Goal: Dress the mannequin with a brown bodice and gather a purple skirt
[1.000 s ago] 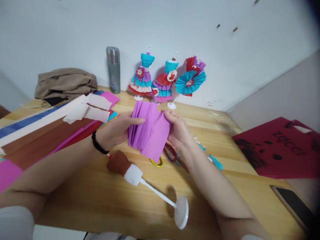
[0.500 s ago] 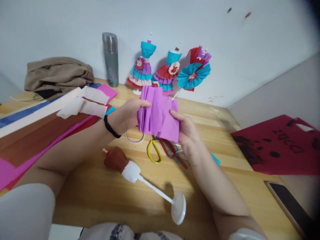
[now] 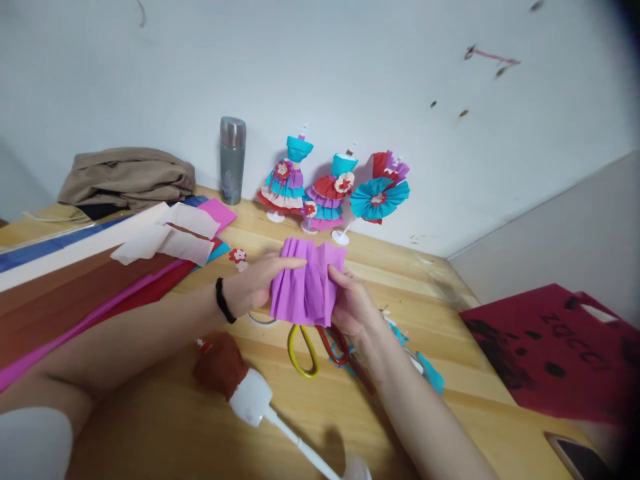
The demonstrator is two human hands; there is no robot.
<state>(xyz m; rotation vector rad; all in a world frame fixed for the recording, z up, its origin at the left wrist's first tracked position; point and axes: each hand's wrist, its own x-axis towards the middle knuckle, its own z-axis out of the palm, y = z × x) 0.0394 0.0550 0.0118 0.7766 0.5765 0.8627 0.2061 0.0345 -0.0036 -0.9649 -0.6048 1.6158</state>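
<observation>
Left hand (image 3: 257, 280), a dark band at its wrist, pinched one side of the pleated purple paper (image 3: 303, 293), its thumb across the front and its fingers behind; right hand (image 3: 353, 300) pinched the opposite side, thumb also on the front. The paper was held up between them over the bench (image 3: 165, 427); clock directions here were taken from it, twelve being toward the wall (image 3: 320, 67). At seven o'clock, nearest the person, a dress form (image 3: 250, 398) with a brown top lay on its side, its round base cut off by the lower edge of view. A phone (image 3: 583, 460) lay well apart at four. Scissors (image 3: 306, 373) showed one yellow and one red handle around five to six, the paper covering their blades. Teal scraps (image 3: 431, 373) were at four, and a lettered red bag (image 3: 535, 353) between three and four. Coloured sheets (image 3: 75, 297) spread at nine, with whitish pieces (image 3: 145, 243) on top. At ten were a red paper flower (image 3: 238, 255) and, farther back, a brown cloth (image 3: 130, 177). Near the wall, a bottle (image 3: 233, 163) stood at eleven and three dressed forms (image 3: 283, 190) from twelve to one, the last bearing a big teal rosette (image 3: 379, 199).
</observation>
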